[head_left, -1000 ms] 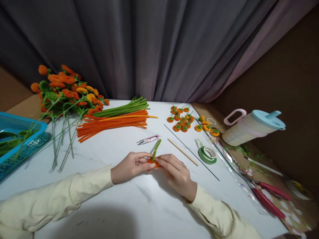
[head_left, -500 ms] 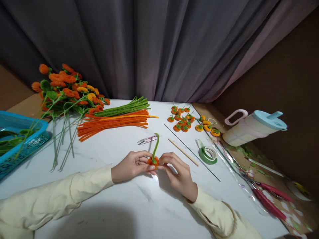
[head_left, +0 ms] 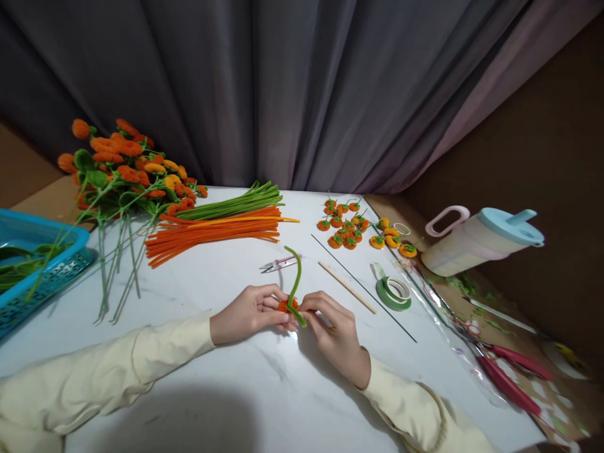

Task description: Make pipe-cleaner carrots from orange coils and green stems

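Observation:
My left hand (head_left: 252, 313) and my right hand (head_left: 333, 330) meet over the white table (head_left: 226, 384), both pinching a small orange pipe-cleaner ball (head_left: 284, 306). A green pipe cleaner (head_left: 296, 281) runs through the ball, curving up behind it and poking out low toward my right fingers. A small pair of pink-handled snips (head_left: 279, 263) lies just beyond the hands. A thin wooden stick (head_left: 346, 287) and a roll of green tape (head_left: 392, 293) lie to the right.
Orange pipe cleaners (head_left: 212, 233) and green pipe cleaners (head_left: 236, 202) lie at the back. Finished orange flowers on stems (head_left: 123, 173) sit back left beside a blue basket (head_left: 33, 264). Several small orange balls (head_left: 349, 225), a jug (head_left: 476, 242) and red pliers (head_left: 509, 374) are on the right.
The green pipe cleaner has bent over into a hook at its top, and its lower end now sticks out under the orange ball toward my right fingers. Both hands stayed in place.

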`<control>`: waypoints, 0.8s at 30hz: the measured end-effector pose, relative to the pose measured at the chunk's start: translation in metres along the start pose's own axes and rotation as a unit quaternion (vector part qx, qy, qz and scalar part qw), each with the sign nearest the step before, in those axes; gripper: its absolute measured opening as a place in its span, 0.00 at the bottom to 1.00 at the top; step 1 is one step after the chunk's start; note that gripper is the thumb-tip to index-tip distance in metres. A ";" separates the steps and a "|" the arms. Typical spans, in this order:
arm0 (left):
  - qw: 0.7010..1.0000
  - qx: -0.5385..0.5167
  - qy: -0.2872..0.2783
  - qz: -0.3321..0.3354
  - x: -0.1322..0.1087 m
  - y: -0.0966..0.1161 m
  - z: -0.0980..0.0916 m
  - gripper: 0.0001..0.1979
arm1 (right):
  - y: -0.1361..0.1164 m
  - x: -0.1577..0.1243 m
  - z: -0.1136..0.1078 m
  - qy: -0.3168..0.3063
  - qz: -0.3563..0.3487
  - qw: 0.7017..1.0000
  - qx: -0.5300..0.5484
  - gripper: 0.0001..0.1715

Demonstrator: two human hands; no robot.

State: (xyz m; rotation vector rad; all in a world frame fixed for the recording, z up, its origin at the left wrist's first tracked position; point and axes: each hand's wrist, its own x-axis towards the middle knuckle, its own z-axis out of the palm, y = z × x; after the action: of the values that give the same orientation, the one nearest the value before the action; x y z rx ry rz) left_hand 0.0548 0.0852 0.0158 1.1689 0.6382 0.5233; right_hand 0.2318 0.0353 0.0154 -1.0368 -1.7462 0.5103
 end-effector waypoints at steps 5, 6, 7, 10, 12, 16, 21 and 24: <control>1.000 -0.015 -0.007 0.015 0.001 0.003 -0.001 0.14 | 0.001 0.001 -0.002 -0.002 0.005 1.000 -0.004 0.08; 1.000 -0.021 -0.006 0.015 0.002 0.004 -0.001 0.14 | 0.001 0.001 -0.003 -0.007 0.014 1.000 -0.002 0.08; 1.000 -0.028 -0.003 0.014 0.002 0.004 -0.002 0.14 | 0.002 0.002 -0.005 -0.011 0.025 1.000 0.002 0.08; 0.999 -0.047 0.011 0.012 0.005 0.004 -0.004 0.15 | 0.005 0.002 -0.008 -0.020 0.060 0.998 0.013 0.07; 0.998 -0.054 0.010 0.007 0.006 0.003 -0.005 0.15 | 0.006 0.002 -0.009 -0.017 0.065 0.998 0.018 0.07; 0.999 -0.052 -0.005 0.001 0.007 0.003 -0.004 0.15 | 0.004 0.002 -0.008 -0.017 0.052 0.998 0.012 0.07; 0.999 -0.043 -0.021 -0.013 0.006 0.004 -0.003 0.16 | 0.003 0.002 -0.006 -0.010 0.049 0.998 0.031 0.07; 0.999 -0.035 -0.023 -0.013 0.005 0.004 -0.002 0.16 | 0.004 0.003 -0.004 -0.005 0.086 0.995 0.057 0.06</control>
State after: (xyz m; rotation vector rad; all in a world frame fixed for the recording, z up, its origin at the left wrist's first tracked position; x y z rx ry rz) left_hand 0.0563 0.0909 0.0180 1.1017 0.5905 0.4914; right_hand 0.2369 0.0396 0.0161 -1.1088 -1.6254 0.7170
